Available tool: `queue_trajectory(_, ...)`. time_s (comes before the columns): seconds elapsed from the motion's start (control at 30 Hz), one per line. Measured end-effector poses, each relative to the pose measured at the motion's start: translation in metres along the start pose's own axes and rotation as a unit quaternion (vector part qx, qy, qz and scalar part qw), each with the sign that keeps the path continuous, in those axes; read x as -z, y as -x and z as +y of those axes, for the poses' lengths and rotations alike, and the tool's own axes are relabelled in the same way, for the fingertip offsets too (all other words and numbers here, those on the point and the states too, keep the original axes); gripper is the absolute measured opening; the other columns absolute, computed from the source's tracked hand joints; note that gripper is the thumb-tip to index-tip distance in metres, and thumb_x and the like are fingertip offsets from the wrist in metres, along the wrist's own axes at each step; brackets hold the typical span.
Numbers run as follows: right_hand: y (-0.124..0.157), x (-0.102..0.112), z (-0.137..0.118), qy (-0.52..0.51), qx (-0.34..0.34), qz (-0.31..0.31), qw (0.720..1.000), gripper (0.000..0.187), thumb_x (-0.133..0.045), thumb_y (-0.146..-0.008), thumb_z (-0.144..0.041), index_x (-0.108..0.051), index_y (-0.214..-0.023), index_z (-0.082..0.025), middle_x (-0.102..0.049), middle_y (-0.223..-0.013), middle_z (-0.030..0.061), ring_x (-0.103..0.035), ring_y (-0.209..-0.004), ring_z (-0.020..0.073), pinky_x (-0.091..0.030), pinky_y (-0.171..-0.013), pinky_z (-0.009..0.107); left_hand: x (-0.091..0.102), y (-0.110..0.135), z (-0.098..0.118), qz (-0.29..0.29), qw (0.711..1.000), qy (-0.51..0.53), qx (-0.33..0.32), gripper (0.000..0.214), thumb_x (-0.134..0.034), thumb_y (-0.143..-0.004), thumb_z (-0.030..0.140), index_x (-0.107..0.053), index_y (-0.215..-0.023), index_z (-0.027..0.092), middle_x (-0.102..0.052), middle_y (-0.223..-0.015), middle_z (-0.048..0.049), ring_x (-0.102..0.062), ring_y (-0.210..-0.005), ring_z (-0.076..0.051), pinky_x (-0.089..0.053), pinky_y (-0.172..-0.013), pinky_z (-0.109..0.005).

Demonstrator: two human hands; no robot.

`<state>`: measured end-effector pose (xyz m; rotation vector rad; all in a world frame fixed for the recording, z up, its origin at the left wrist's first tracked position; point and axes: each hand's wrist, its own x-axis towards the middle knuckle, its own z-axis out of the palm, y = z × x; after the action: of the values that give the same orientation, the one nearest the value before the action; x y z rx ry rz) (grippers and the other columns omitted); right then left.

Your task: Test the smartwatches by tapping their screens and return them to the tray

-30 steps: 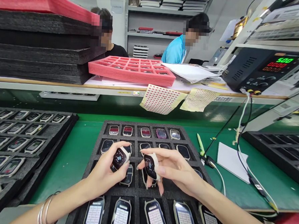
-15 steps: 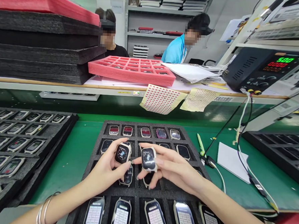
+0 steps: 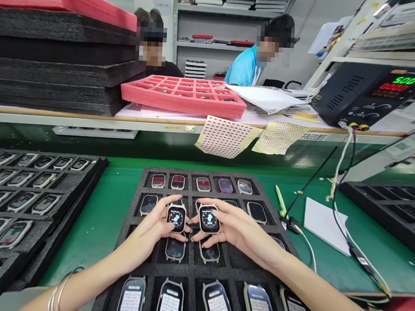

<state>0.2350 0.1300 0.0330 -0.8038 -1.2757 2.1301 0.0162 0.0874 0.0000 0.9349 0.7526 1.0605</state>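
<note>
My left hand pinches a beige smartwatch body with a lit round dial, screen facing up. Right beside it, my right hand holds a second smartwatch body the same way. Both are held just above the middle of a black foam tray with pockets full of watch bodies. Watches with red and pink screens fill the far row. Those in the near row show white grid screens. Bangles circle my left wrist.
Another black tray of watches lies at left, an empty black tray at right. A green pen, white card and cables lie on the green mat. A pink tray, power supply and two seated people are beyond.
Both hands have turned the watches from tilted to screen-up and brought them lower and closer together over the tray.
</note>
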Motion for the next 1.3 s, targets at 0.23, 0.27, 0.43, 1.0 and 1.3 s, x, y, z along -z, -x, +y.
queue_trajectory(0.23, 0.003, -0.004, -0.001, 0.026, 0.030, 0.019, 0.999, 0.049, -0.054, -0.089, -0.028, -0.039, -0.134, -0.016, -0.064, -0.109, 0.0156, -0.069, -0.085, 0.0253, -0.055, -0.070, 0.038, -0.005, 0.004, 0.008, -0.009, 0.998, -0.057, -0.011, 0.040, -0.043, -0.085, 0.012, -0.045, -0.124, 0.021, -0.062, -0.107, -0.0092, -0.060, -0.099, -0.025, -0.051, -0.082, -0.040)
queue_trajectory(0.27, 0.003, -0.004, -0.001, 0.034, 0.033, 0.024, 0.999, 0.048, -0.055, -0.089, -0.028, -0.040, -0.134, -0.016, -0.064, -0.108, 0.0151, -0.069, -0.084, 0.0251, -0.056, -0.069, 0.037, -0.005, 0.004, 0.008, -0.009, 0.998, -0.062, -0.011, 0.039, -0.043, -0.085, 0.012, -0.045, -0.123, 0.021, -0.062, -0.106, -0.0089, -0.060, -0.098, -0.025, -0.051, -0.081, -0.040)
queue_trajectory(0.43, 0.002, -0.004, 0.001, 0.082, 0.045, 0.033, 0.995, 0.047, -0.058, -0.089, -0.030, -0.042, -0.132, -0.018, -0.066, -0.105, 0.0121, -0.070, -0.081, 0.0237, -0.058, -0.065, 0.034, -0.003, 0.005, 0.007, -0.018, 0.996, -0.086, -0.018, 0.037, -0.043, -0.086, 0.013, -0.045, -0.121, 0.022, -0.062, -0.103, -0.0076, -0.060, -0.096, -0.023, -0.052, -0.079, -0.037)
queue_trajectory(1.0, 0.041, 0.010, -0.019, 0.566, 0.088, 0.042, 0.819, 0.043, -0.070, -0.073, -0.024, -0.055, -0.114, -0.022, -0.055, -0.118, 0.0089, -0.056, -0.104, 0.0270, -0.045, -0.093, 0.041, -0.004, 0.003, 0.008, -0.042, 0.998, -0.044, -0.030, 0.035, -0.055, -0.080, 0.011, -0.046, -0.113, 0.019, -0.065, -0.100, -0.0100, -0.063, -0.092, -0.024, -0.053, -0.077, -0.038)
queue_trajectory(1.3, 0.067, 0.040, -0.016, 0.672, 0.069, 0.054, 0.736, 0.056, -0.066, -0.082, -0.038, -0.047, -0.133, -0.029, -0.042, -0.134, 0.0109, -0.043, -0.122, 0.0310, -0.038, -0.101, 0.045, -0.007, 0.002, 0.006, -0.036, 0.997, -0.066, -0.037, 0.026, -0.059, -0.087, 0.029, -0.049, -0.109, 0.019, -0.065, -0.092, -0.0079, -0.065, -0.087, -0.022, -0.055, -0.070, -0.035)
